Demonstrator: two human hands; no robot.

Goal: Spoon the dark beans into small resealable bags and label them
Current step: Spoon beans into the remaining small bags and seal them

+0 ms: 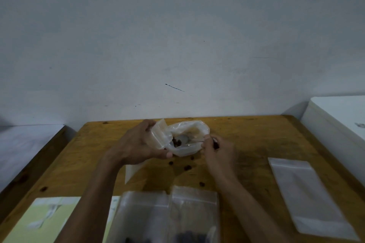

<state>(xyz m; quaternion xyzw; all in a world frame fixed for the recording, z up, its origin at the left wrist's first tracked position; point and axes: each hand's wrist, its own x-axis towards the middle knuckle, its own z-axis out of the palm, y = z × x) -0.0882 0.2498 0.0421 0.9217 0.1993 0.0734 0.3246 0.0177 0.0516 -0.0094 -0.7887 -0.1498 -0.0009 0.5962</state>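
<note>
1. A person's left hand [138,144] closes around a small resealable bag [160,136], holding it tipped with its mouth beside a larger crumpled plastic bag [187,138] at the far middle of the wooden table [256,144]; the grip appears meant to keep the opening wide and close to the supply.

2. The right hand [215,148] is curled shut at the large bag's near edge, fingers pinched on what looks like a few dark beans [176,142]; a spoon [183,138] seems to lie inside the bag, though blur leaves that uncertain.

3. Most beans sit in the large bag's hollow, between the two hands, so that transfers stay short.

4. Several loose beans [187,167] lie scattered on the wood just in front of the hands, likely spillage to be gathered.

5. Two clear bags [167,213] with dark contents rest side by side at the near edge, apparently filled and set aside.

6. An empty flat bag [308,195] waits well to the right, and a yellow sheet [45,221], possibly of labels, lies at the near left; labelling looks not yet begun.
</note>
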